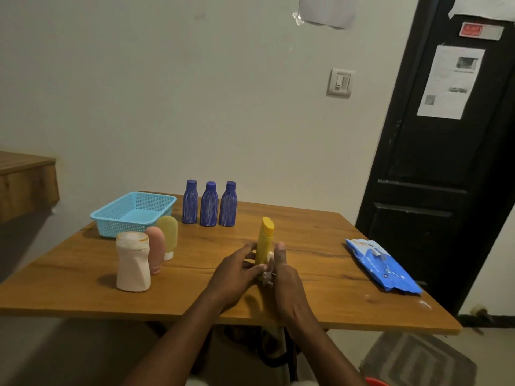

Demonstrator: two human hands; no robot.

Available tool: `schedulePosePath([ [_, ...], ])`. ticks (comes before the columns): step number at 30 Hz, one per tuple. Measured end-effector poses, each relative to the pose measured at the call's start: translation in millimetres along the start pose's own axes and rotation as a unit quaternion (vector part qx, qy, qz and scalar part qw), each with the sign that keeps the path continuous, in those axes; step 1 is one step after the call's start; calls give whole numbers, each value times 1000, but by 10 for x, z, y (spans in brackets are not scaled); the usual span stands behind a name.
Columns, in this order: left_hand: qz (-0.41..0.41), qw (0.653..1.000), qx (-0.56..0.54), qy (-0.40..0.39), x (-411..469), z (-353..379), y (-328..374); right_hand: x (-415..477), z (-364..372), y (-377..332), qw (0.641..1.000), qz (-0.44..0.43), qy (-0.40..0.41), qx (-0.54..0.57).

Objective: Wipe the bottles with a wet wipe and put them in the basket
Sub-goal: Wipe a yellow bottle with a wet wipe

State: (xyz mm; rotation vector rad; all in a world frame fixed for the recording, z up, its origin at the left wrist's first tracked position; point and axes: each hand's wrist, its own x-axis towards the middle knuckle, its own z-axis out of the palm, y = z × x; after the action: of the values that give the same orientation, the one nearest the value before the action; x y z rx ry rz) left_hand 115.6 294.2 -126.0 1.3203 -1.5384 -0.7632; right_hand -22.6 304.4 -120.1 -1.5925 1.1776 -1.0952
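The wooden table (320,240) fills the middle of the room. A blue mesh basket (122,227) sits at its far left corner and a blue wipes pack (383,264) lies well apart at the right edge. Three blue bottles (209,204) stand in a row just beside the basket. A pale pink bottle (133,263) and two soft tubes (156,246) are grouped in front of it.

Near the front edge, the yellow bottle (264,240) stands upright between both hands. The left hand (237,274) has its fingers curled around the lower body to steady it. The right hand (287,277) pinches a crumpled wet wipe (269,271) against the bottle's side, thumb raised.

This looks like the wiping itself. To do it well, I'd say the left hand should turn the bottle while the wipe runs from cap to base, so that every side is covered. The wipe would cover more opened out than bunched. The grip should also stay firm, since a damp bottle may slip.
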Motion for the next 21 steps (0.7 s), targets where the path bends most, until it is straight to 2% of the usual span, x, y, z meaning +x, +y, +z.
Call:
schedulePosePath([
  [5,-10,1000,-3,1,17,8,13,101,142,-73,996,-46,20,74],
  [9,-13,1000,-4,-4,36,3,-1,245,117,-205,994,-20,25,104],
  [16,-24,998,-46,-46,49,-2,-25,307,0,1,997,14,16,75],
  [21,-20,998,-56,0,57,-20,-18,265,0,38,996,-3,61,58],
])
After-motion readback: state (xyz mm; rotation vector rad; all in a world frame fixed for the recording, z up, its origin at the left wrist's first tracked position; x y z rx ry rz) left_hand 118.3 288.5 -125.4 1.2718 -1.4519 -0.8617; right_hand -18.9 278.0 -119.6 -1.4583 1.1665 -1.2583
